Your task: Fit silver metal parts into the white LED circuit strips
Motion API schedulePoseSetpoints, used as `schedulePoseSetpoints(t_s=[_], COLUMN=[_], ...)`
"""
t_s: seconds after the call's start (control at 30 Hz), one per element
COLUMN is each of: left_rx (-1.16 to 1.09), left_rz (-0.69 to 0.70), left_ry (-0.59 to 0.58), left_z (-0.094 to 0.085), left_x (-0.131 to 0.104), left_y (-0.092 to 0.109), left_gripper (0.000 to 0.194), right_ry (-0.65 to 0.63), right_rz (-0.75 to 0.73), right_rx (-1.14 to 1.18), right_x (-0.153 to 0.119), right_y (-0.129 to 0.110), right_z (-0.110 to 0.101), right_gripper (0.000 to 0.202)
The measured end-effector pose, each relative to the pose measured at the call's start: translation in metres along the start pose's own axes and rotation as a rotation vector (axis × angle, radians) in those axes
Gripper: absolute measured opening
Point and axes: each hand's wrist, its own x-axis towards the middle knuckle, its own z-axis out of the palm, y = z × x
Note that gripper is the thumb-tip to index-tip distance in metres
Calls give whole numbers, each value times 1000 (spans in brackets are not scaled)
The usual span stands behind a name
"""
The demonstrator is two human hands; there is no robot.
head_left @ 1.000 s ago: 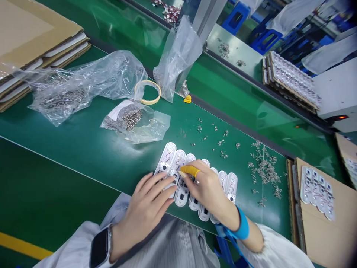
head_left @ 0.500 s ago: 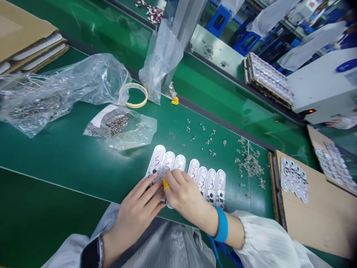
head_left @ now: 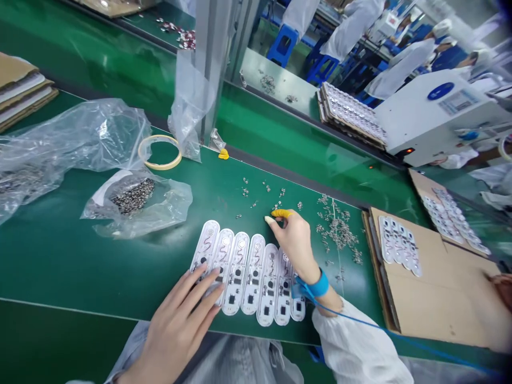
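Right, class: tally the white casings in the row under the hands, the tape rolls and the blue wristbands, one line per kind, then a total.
White casings: 7
Tape roll: 1
Blue wristband: 1
Total: 9

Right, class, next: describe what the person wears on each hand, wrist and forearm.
The right hand has a yellow finger cover on one finger, a wide blue wristband with a thin blue cord, and a loose white sleeve gathered at the cuff. The left hand wears no glove; its pale sleeve is mostly hidden.
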Motion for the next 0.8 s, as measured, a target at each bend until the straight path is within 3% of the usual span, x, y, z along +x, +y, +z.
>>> schedulePoseSetpoints(t_s=[0.13,0.23,0.4,0.53,0.7,0.8], left_rx=[-57,-98,-314,-551,-648,-799], left_rz=[-8,-45,-237,-370,-359,-448], left_ry=[5,26,142,130,118,98], left_z=[1,-3,-16,-14,-11,-14], left_x=[-1,1,23,39,32,23], left_y=[1,5,19,24,29,36], left_gripper=[33,32,22,7,15,19], right_ry=[-19,-11,-53,-88,-76,-180], right_rz=[-59,-132,-450,-719,-618,-510], right_rx=[73,138,281,342,433,561], right_x=[11,5,-41,-76,-91,-91], right_y=[0,-9,-49,-73,-78,-79], right_z=[4,-7,-39,-47,-51,-61], right_gripper=[17,13,12,20,20,16])
